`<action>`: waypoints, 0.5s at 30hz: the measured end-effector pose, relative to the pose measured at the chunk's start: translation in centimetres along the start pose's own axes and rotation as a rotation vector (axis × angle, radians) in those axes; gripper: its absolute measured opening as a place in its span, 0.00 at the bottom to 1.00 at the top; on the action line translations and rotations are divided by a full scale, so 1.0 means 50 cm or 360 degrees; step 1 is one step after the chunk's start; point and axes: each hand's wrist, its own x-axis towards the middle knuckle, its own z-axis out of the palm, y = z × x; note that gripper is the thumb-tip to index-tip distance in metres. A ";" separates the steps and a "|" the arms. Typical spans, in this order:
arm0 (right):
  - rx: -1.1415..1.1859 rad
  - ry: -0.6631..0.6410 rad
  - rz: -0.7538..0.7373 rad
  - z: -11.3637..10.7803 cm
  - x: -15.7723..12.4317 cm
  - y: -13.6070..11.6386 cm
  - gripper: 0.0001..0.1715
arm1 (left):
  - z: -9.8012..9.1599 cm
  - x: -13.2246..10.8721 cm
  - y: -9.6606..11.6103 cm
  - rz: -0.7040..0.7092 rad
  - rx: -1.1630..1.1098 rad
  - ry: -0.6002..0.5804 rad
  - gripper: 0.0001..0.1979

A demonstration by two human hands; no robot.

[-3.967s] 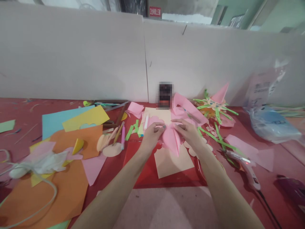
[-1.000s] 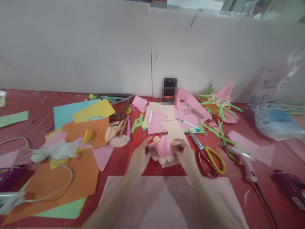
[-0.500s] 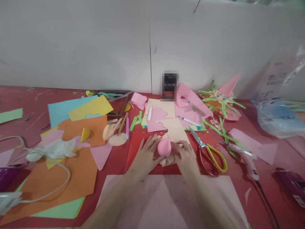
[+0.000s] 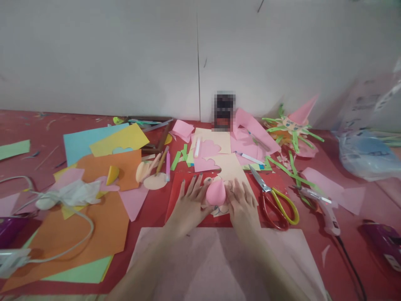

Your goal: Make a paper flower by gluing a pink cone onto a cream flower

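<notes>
A small pink paper cone (image 4: 216, 192) stands point up on a cream, petal-edged paper piece, over a red sheet (image 4: 176, 193). My left hand (image 4: 191, 205) lies at the cone's left side, fingers spread and pointing away, thumb against its lower edge. On the right, my right hand (image 4: 242, 203) has its fingers apart, its thumb side touching or very near the cone. Parts of the cream piece are hidden under both hands.
Scissors (image 4: 266, 189) with red and yellow handles and a glue gun (image 4: 322, 205) lie at the right. A finished cone figure (image 4: 300, 117) stands behind them. Orange sheets (image 4: 106, 217) and a white cable (image 4: 90, 234) are at the left.
The fingers of both hands have straightened and spread out beside the cone. The cone has stayed in nearly the same place.
</notes>
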 end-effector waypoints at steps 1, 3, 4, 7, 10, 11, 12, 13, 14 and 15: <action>0.0002 -0.0001 -0.0010 0.002 -0.001 0.001 0.26 | -0.001 0.000 0.001 -0.0012 -0.0005 0.0005 0.35; 0.0025 -0.0018 -0.0027 0.004 -0.003 0.003 0.26 | -0.003 -0.001 0.002 -0.0014 -0.0024 0.0003 0.36; 0.0043 -0.0026 -0.0032 0.003 -0.004 0.005 0.25 | -0.004 -0.002 0.001 -0.0006 -0.0037 -0.0004 0.37; 0.0122 0.0034 0.0003 -0.010 -0.009 0.024 0.25 | -0.015 -0.005 0.000 -0.0010 -0.0088 -0.0012 0.40; 0.0182 0.0247 0.0155 -0.032 -0.019 0.065 0.23 | -0.034 -0.009 0.003 -0.0026 -0.0166 0.0047 0.39; 0.0168 0.0291 0.0233 -0.039 -0.024 0.082 0.22 | -0.041 -0.009 0.007 -0.0011 -0.0204 0.0074 0.39; 0.0119 0.0324 0.0322 -0.045 -0.030 0.099 0.21 | -0.048 -0.009 0.013 0.0006 -0.0246 0.0109 0.39; 0.0050 0.0303 0.0381 -0.050 -0.036 0.116 0.20 | -0.055 -0.008 0.021 0.0017 -0.0295 0.0158 0.39; -0.0029 0.0286 0.0422 -0.054 -0.042 0.131 0.20 | -0.062 -0.006 0.031 0.0014 -0.0351 0.0194 0.38; -0.0097 0.0280 0.0452 -0.057 -0.048 0.143 0.20 | -0.069 -0.003 0.041 -0.0002 -0.0421 0.0230 0.36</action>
